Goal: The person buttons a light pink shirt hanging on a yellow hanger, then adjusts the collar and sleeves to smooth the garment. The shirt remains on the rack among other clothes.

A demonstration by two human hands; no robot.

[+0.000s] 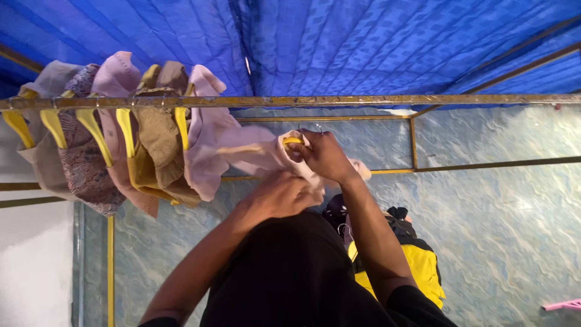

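Fingers [311, 148] of the right hand [327, 158] curled shut around the top of a yellow hanger [293, 140], pinching pink cloth [254, 154] against it just under the wire hook. Left hand [281, 195] lower and nearer the body, closed on a bunched fold of the same cloth, fingers tucked under and mostly hidden. Pink cloth stretched between the two hands and trailing left towards the hanging clothes, held just below the rail [363, 100] and not yet hung on it.

Further left on the rail, a tight row of more yellow hangers [91, 124] carrying pink, tan, olive and patterned clothes [151, 139]. Beyond the hands, a pale blue marbled floor [496, 200] crossed by the frame's thin yellow bars; a blue tarp [393, 42] fills the top of the view. Near the right forearm, a heap of black and yellow clothing [420, 266] on the floor.

Judged from this: best to keep the hanger top firmly pinched, ease the cloth evenly over both shoulders with the lower hand, smooth out the bunching, and leave the hook clear before lifting to the rail.
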